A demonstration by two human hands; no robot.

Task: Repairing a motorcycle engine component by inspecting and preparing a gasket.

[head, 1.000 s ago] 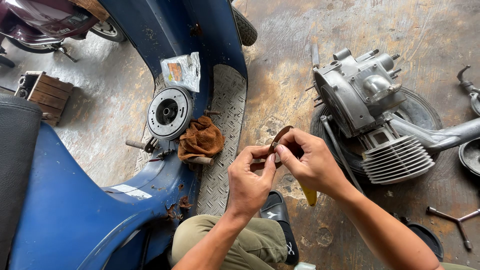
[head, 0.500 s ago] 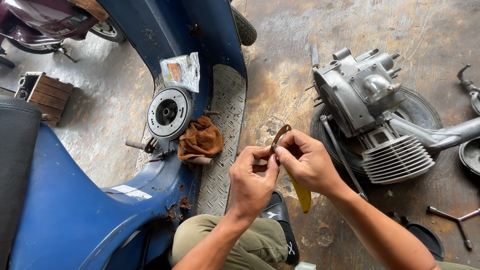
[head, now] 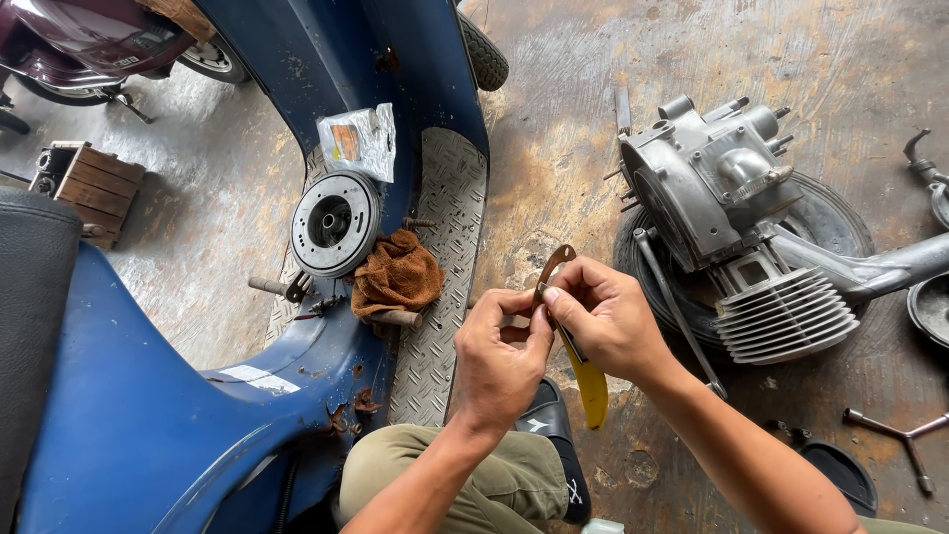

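My left hand (head: 502,348) and my right hand (head: 605,314) meet in front of me over the concrete floor. Together they pinch a small curved brown metal piece (head: 553,265) that arcs up between the fingertips. My right hand also grips a tool with a yellow handle (head: 591,381), which hangs down below the palm. Just left of my hands lies the blue scooter's checkered footboard (head: 443,257). On it rest a round grey flywheel disc (head: 334,222) and a brown rag (head: 397,278).
A grey engine with a finned cylinder (head: 741,227) lies on a tyre at right, a long wrench (head: 680,311) beside it. A three-arm wrench (head: 898,435) lies far right. A plastic parts bag (head: 358,140), a wooden crate (head: 87,186) and a black seat (head: 30,297) are at left.
The yellow-handled tool has swung from lying behind my right hand to hanging below it. Both hands stay together on the curved piece, which has barely moved.
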